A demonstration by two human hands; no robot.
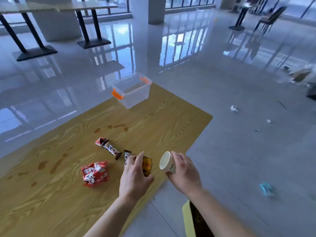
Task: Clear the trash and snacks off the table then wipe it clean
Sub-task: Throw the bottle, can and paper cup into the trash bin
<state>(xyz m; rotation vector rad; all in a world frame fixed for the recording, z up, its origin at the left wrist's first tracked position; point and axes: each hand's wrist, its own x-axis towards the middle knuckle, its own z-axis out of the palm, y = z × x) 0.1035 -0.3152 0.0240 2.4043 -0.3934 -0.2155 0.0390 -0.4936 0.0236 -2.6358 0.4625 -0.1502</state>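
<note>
Both hands are loaded at the near right edge of the table (51, 194). The left hand (135, 175) curls round a gold can (147, 165), and the right hand (184, 171) grips a paper cup (167, 162), tipped with its mouth facing nine o'clock. The clear bin (135, 98) sits at twelve o'clock, well apart at the far end. The left hand looks the straighter shot. Snack bars (109, 148) wait at ten o'clock.

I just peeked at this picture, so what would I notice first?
By the table edge, the left hand grips a gold can and the right hand holds a paper cup. A red snack bag lies to their left, and a clear box with orange clips sits at the far end.
</note>
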